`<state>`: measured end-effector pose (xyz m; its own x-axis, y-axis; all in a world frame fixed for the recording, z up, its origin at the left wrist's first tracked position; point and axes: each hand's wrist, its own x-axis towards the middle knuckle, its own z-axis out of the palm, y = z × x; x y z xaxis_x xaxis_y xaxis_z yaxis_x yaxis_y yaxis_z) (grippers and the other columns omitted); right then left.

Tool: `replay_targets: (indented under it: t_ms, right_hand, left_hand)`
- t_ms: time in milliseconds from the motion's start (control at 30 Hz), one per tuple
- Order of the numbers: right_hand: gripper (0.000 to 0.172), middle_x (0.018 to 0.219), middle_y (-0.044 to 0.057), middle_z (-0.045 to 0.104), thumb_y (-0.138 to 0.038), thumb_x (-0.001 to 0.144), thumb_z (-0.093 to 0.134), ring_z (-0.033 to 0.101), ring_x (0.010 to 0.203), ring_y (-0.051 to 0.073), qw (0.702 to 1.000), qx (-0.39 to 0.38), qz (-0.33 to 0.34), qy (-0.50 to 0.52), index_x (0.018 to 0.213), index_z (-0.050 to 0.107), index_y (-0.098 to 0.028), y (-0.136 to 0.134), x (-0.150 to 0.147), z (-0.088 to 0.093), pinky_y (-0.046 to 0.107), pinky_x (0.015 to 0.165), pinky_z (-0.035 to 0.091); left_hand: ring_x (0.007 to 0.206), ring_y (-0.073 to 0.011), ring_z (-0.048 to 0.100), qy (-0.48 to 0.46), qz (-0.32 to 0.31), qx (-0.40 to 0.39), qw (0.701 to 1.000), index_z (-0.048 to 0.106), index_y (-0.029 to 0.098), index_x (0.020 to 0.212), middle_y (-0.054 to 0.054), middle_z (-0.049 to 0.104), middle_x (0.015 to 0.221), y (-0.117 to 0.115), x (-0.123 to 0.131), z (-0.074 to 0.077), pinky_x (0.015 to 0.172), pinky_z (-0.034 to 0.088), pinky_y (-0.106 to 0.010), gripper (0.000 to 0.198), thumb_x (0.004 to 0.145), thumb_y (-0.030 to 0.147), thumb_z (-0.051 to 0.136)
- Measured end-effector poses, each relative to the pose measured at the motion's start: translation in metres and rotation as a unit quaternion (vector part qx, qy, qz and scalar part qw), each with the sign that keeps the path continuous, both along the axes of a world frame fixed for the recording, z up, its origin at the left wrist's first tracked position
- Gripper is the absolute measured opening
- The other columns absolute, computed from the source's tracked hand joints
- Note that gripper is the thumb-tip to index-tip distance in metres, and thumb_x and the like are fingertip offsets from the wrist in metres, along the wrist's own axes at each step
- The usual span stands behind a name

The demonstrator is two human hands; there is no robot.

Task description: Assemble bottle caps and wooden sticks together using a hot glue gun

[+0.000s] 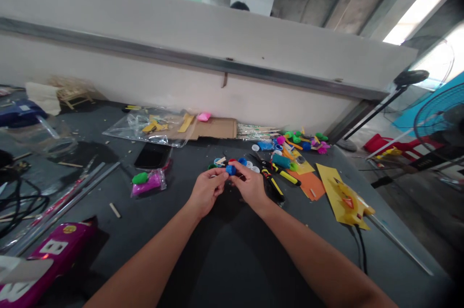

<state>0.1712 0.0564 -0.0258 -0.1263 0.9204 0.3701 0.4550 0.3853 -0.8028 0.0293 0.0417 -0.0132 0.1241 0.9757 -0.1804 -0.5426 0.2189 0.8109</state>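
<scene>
Both my hands meet over the middle of a dark grey table [224,250]. My left hand [207,188] and my right hand [250,183] are closed in a pinch on a small blue bottle cap [230,169] held between their fingertips. Just behind the hands lie several loose bottle caps [248,164] in blue, white, red and green. Black-and-yellow pliers [272,183] lie right beside my right hand.
Orange paper [308,184] and yellow paper [339,194] lie at right with colourful plastic bits [302,142] behind. A black phone [152,155], a pink bag [148,183], clear plastic bags [152,126] and cardboard [213,128] lie at left. Metal rods [65,197], cables [16,201], a pink box [54,250]. A fan [440,114] stands at far right.
</scene>
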Motion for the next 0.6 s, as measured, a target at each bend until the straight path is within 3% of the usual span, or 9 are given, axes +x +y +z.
replay_targets:
  t_ms: [267,500,600]
  right_hand:
    - [0.031,0.089,-0.003,0.070,-0.027,0.075,0.064,0.064,0.069,0.015,1.000,0.001,0.007,0.002,0.107,0.065,-0.028,-0.0008,-0.0008,0.0030,0.023,0.064,0.053]
    - [0.033,0.092,-0.002,0.069,-0.029,0.076,0.063,0.064,0.059,0.013,0.998,-0.026,0.012,0.053,0.108,0.063,-0.029,-0.0011,-0.0029,0.0006,0.023,0.059,0.055]
    - [0.033,0.095,-0.002,0.069,-0.030,0.075,0.064,0.064,0.056,0.012,0.998,-0.032,0.009,0.053,0.109,0.063,-0.029,-0.0002,-0.0020,-0.0013,0.024,0.058,0.055]
  left_hand:
    - [0.039,-0.0016,0.031,0.053,0.024,0.023,0.998,0.061,0.010,0.068,0.005,0.043,0.044,0.0016,-0.0006,-0.0006,0.036,0.016,-0.016,0.021,0.062,0.026,0.074]
    - [0.040,-0.0022,0.030,0.062,0.034,0.034,0.997,0.062,0.011,0.069,0.006,0.042,0.044,0.0024,-0.0002,-0.0031,0.037,0.017,-0.017,0.022,0.062,0.029,0.073]
    - [0.040,-0.0033,0.031,0.113,0.040,0.048,0.992,0.063,0.011,0.073,0.006,0.043,0.045,0.0029,-0.0016,-0.0058,0.038,0.019,-0.018,0.024,0.064,0.032,0.071]
